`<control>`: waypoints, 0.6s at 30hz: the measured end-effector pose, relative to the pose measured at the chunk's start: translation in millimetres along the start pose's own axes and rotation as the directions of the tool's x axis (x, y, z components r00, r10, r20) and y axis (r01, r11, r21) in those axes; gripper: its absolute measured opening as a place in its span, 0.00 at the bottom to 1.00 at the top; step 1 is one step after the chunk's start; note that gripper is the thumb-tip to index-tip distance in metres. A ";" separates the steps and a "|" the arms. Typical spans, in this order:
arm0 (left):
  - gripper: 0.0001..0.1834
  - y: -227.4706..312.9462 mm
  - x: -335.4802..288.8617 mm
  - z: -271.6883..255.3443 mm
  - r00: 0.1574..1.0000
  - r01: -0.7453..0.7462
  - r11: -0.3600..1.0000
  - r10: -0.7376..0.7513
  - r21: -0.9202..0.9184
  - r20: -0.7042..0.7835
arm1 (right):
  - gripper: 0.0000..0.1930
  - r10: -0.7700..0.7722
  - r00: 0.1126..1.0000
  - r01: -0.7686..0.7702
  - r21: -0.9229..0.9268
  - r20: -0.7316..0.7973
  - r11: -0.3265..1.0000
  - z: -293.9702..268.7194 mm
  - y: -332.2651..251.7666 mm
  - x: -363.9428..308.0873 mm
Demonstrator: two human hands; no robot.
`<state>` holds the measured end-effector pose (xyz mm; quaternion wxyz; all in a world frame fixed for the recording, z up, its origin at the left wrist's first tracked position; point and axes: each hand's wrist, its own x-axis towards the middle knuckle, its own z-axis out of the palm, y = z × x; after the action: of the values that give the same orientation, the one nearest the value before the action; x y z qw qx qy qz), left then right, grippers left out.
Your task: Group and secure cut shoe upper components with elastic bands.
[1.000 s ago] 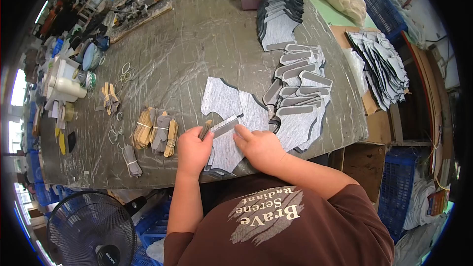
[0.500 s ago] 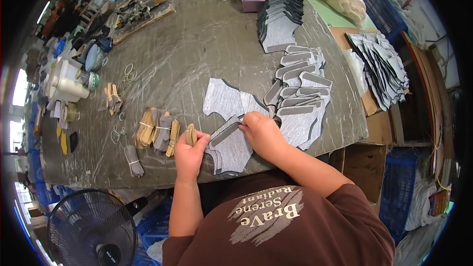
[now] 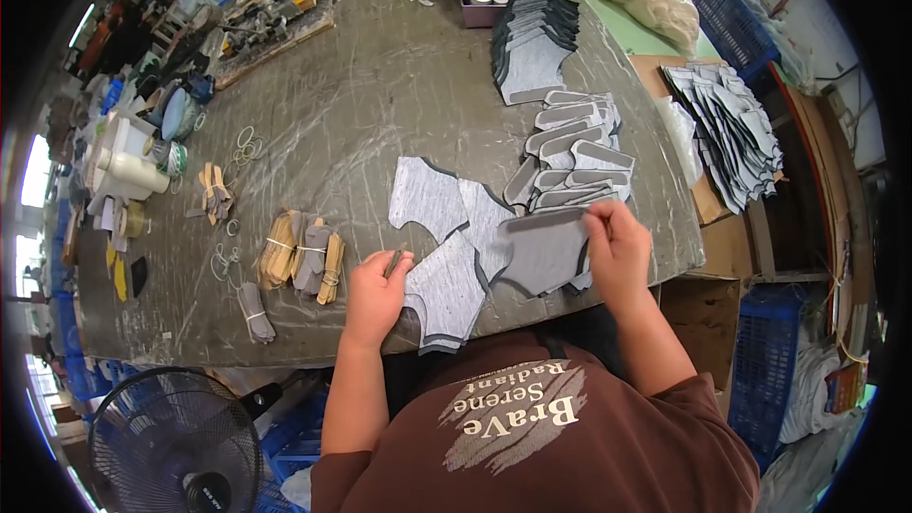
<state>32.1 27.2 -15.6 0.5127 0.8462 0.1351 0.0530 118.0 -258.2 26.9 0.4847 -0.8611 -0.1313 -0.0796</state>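
In my right hand (image 3: 622,249), fingers pinched at its corner, is a grey cut fabric piece (image 3: 541,255) with a darker strip along its upper edge. It is held over the right-hand pile. My left hand (image 3: 376,293) is closed on small strips (image 3: 396,260), seen nearly edge-on. Beside that hand, at the table's near edge, lies a light grey cut piece (image 3: 448,283) with dark edging, with others under it. Farther off, another cut piece (image 3: 426,198) lies flat. Overlapping pieces with dark strips (image 3: 581,147) form the pile on the right.
Banded bundles of tan and grey strips (image 3: 302,255) lie left of my left hand, with loose rubber bands (image 3: 249,144) beyond. A fanned stack of cut pieces (image 3: 534,52) sits at the back right, another stack (image 3: 727,133) beyond the table's right edge. A fan (image 3: 176,442) stands lower left.
My right hand has moved right, lifting a piece with a strip off the near stack and leaving a bare piece showing there. My left hand has turned slightly, still holding the strips.
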 end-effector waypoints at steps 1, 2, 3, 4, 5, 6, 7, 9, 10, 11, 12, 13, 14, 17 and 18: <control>0.09 3.2 1.2 1.9 1.000 -0.004 1.000 0.004 -0.004 0.005 | 0.04 -0.076 0.995 0.067 -0.117 -0.069 0.991 -2.8 13.9 6.0; 0.09 8.2 1.8 2.8 0.997 -0.043 0.999 0.043 0.001 -0.063 | 0.05 -0.158 0.979 0.125 -0.236 -0.128 0.964 -4.8 23.1 8.4; 0.10 11.0 2.6 2.1 0.988 -0.079 0.997 0.080 0.012 -0.136 | 0.05 -0.160 0.979 0.127 -0.234 -0.129 0.964 -5.2 26.9 8.8; 0.14 3.0 0.3 -0.7 0.993 -0.079 0.995 0.073 -0.062 -0.094 | 0.06 -0.174 0.965 0.128 -0.228 -0.194 0.965 -5.3 29.7 8.8; 0.14 4.8 -2.2 -2.5 0.993 -0.081 0.995 0.075 -0.059 -0.096 | 0.06 -0.185 0.948 0.129 -0.221 -0.259 0.967 -5.3 30.6 8.5; 0.17 13.0 -5.9 -5.6 0.999 0.031 0.864 -0.009 -0.503 0.045 | 0.07 0.125 0.968 -0.121 0.030 -0.219 0.992 -5.7 23.3 -0.6; 0.21 19.0 -8.6 -7.1 0.978 0.186 0.543 -0.023 -0.819 0.208 | 0.07 0.130 0.967 -0.125 0.033 -0.220 0.992 -2.3 18.1 -3.6; 0.25 22.6 -13.4 -4.9 0.966 0.225 0.455 0.011 -0.861 0.258 | 0.10 0.182 0.981 -0.194 0.457 0.072 0.868 9.3 2.6 -7.3; 0.25 22.0 -17.0 -1.3 0.956 0.242 0.394 0.059 -0.887 0.287 | 0.09 0.193 0.942 -0.314 0.520 0.274 0.795 18.2 -9.8 -7.4; 0.24 21.2 -20.6 2.2 0.944 0.262 0.332 0.107 -0.906 0.312 | 0.08 0.176 0.868 -0.439 0.550 0.465 0.711 28.4 -24.9 -6.9; 0.25 20.9 -24.2 5.1 0.945 0.266 0.349 0.090 -0.898 0.315 | 0.07 0.159 0.822 -0.447 0.448 0.547 0.774 36.5 -42.1 -5.2; 0.25 23.2 -27.4 9.5 0.943 0.269 0.351 0.093 -0.897 0.318 | 0.07 0.151 0.768 -0.440 0.342 0.622 0.830 44.2 -54.4 -4.4; 0.23 26.4 -30.8 14.1 0.952 0.236 0.492 0.056 -0.838 0.300 | 0.07 0.100 0.777 -0.421 0.394 0.621 0.817 57.6 -51.9 -8.8; 0.20 32.2 -35.6 13.6 0.956 0.166 0.767 0.030 -0.620 0.292 | 0.07 0.055 0.763 -0.450 0.468 0.644 0.760 72.4 -55.3 -11.6; 0.20 38.6 -34.9 15.2 0.967 -0.083 0.920 0.168 -0.384 0.192 | 0.08 0.047 0.751 -0.449 0.457 0.659 0.768 75.5 -53.8 -11.4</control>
<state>8.9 -12.5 13.0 0.6712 0.7410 0.0097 0.0162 91.6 -168.7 28.7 0.6638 -0.6538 -0.1768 0.3172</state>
